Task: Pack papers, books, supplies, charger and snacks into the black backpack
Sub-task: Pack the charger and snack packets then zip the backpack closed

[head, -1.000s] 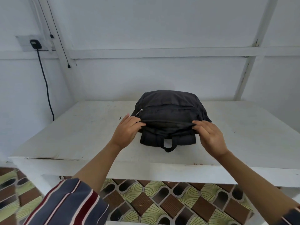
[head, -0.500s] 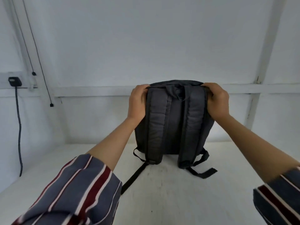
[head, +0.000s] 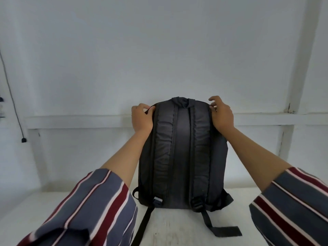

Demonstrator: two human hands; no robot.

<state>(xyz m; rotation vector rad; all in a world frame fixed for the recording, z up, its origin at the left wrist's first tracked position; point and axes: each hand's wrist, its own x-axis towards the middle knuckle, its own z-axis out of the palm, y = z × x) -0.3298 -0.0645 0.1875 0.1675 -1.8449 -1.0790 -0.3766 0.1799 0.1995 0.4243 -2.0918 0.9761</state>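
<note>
The black backpack stands upright on the white table, its padded shoulder straps facing me and its loose strap ends trailing toward me. My left hand grips the top left corner of the backpack. At the top right corner, my right hand pinches the fabric with thumb and fingers, the index finger lifted. The front of the bag and its zips are hidden from me. No papers, books, supplies, charger or snacks are in view.
A white wall with a horizontal ledge runs behind the table. A black cable hangs down the wall at the far left. A white vertical beam stands at the right.
The backpack went from lying flat to standing upright with its straps toward me. Both hands moved from its near edge to its top corners. My view has come closer.
</note>
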